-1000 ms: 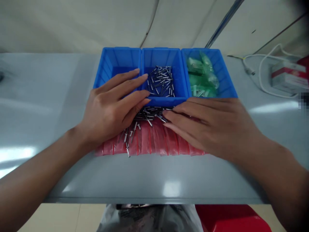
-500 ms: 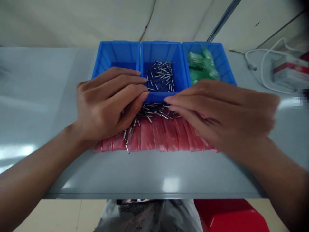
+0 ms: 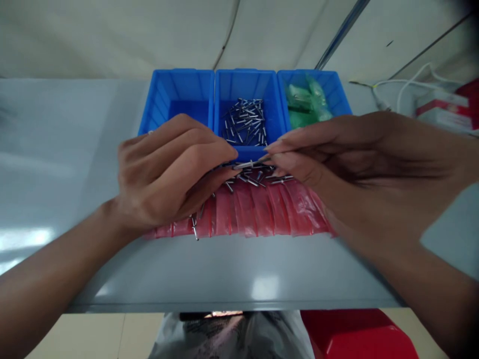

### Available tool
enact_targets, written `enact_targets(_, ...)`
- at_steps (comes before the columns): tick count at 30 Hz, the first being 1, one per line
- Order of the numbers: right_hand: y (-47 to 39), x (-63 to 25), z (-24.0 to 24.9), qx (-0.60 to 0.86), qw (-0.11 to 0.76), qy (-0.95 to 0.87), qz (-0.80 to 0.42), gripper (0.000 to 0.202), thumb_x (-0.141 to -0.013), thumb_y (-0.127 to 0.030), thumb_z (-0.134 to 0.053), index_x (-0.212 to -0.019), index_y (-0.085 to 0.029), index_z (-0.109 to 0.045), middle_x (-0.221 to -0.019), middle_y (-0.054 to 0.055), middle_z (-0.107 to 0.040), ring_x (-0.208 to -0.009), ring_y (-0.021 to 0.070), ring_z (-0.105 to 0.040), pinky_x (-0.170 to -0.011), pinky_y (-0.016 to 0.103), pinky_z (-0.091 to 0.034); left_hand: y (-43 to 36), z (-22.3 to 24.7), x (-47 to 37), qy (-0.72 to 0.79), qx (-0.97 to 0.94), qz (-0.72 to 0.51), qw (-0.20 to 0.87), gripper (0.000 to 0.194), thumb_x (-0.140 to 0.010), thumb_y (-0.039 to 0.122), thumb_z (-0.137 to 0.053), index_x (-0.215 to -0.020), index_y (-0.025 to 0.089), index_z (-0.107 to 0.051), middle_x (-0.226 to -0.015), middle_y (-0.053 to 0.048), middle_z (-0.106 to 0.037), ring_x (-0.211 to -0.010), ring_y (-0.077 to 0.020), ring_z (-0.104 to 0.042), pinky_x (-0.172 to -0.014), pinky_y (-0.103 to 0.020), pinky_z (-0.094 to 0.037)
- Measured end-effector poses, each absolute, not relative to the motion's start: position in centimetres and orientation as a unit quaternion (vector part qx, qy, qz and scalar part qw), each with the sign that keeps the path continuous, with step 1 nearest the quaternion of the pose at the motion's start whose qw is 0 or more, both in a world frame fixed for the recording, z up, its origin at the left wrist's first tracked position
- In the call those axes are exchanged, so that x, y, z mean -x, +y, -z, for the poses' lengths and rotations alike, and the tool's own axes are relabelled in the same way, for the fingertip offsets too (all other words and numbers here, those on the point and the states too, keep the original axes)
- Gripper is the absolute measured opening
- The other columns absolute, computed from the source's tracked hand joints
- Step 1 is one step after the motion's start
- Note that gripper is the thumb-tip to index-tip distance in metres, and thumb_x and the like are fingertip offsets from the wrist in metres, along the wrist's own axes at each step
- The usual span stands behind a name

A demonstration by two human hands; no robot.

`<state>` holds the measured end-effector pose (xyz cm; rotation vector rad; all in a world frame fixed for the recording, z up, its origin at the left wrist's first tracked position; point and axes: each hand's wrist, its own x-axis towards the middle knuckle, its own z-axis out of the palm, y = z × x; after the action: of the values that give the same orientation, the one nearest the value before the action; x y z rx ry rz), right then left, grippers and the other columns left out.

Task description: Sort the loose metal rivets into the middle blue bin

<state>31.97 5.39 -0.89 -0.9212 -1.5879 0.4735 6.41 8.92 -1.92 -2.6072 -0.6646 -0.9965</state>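
Between my two hands a silver rivet point(image 3: 247, 164) lies roughly level. The thumb and fingers of my left hand point(image 3: 168, 174) pinch its left end, and my right hand point(image 3: 337, 164) pinches the thin right end. Below them, a pile of loose rivets point(image 3: 254, 179) rests on a row of pink plastic bags point(image 3: 243, 212); my left hand partly hides this row. More rivets point(image 3: 249, 119) lie in the middle blue bin point(image 3: 247, 82) just behind my hands.
The left blue bin point(image 3: 183, 85) shows a bare floor. Green plastic bags point(image 3: 307, 104) fill part of the right blue bin point(image 3: 337, 85). White cables and a red-and-white box point(image 3: 445, 109) are at the right. A red stool point(image 3: 359, 339) stands below the table edge.
The rivet now shows between my fingertips. My right hand has turned and come closer to my left, and its fingers have closed on the rivet's thin end.
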Motion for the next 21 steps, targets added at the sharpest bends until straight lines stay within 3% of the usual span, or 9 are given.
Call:
enact_targets(5,5.5,-31.8,1.0,0.363,0.601,-0.673,-0.233,0.035,-0.086,-0.005,-0.092,-0.108,-0.031,-0.092,-0.099,-0.008,-0.089,-0.08,0.0161,-0.084,-0.08,0.028,-0.079,9.1,1.9,-6.7,-0.2,0.895,0.374,0.142,0.021,-0.102,0.014,-0.075,-0.121,0.018,-0.067,-0.102,-0.006,-0.083,-0.092,-0.0263,-0.083,-0.075,-0.042,-0.07)
enact_targets(10,5.8,-31.7,1.0,0.352,0.608,-0.659,-0.268,0.036,-0.085,0.001,-0.089,-0.108,-0.027,-0.09,-0.101,-0.005,-0.089,-0.09,0.0197,-0.087,-0.088,0.032,-0.08,8.9,2.0,-7.0,-0.234,0.892,0.372,0.104,0.017,-0.104,0.015,-0.073,-0.119,0.02,-0.066,-0.103,-0.004,-0.082,-0.093,-0.0226,-0.081,-0.078,-0.039,-0.068)
enact_targets(13,5.6,-31.7,0.8,0.359,0.59,-0.667,-0.28,0.034,-0.087,0.001,-0.088,-0.108,-0.025,-0.089,-0.1,-0.004,-0.089,-0.087,0.0177,-0.087,-0.088,0.029,-0.079,9.2,2.4,-6.8,-0.197,0.892,0.387,0.129,0.004,-0.107,0.02,-0.068,-0.105,0.018,-0.066,-0.094,-0.005,-0.077,-0.086,-0.0235,-0.078,-0.071,-0.039,-0.063)
enact_targets(17,6.0,-31.9,1.1,0.357,0.612,-0.633,-0.311,0.033,-0.087,0.001,-0.087,-0.107,-0.026,-0.09,-0.1,-0.004,-0.089,-0.089,0.0183,-0.087,-0.09,0.03,-0.079,9.7,3.0,-6.3,-0.182,0.871,0.427,0.158,0.029,-0.113,0.026,-0.05,-0.087,0.021,-0.061,-0.076,-0.003,-0.062,-0.072,-0.0213,-0.068,-0.061,-0.04,-0.052)
enact_targets(21,7.0,-32.7,1.2,0.331,0.63,-0.637,-0.295,0.038,-0.092,-0.001,-0.083,-0.117,-0.028,-0.089,-0.118,-0.001,-0.09,-0.104,0.0226,-0.088,-0.086,0.033,-0.077,9.9,3.3,-5.9,-0.191,0.86,0.441,0.173,0.026,-0.109,0.021,-0.051,-0.085,0.022,-0.06,-0.076,-0.003,-0.061,-0.071,-0.0207,-0.065,-0.06,-0.041,-0.049)
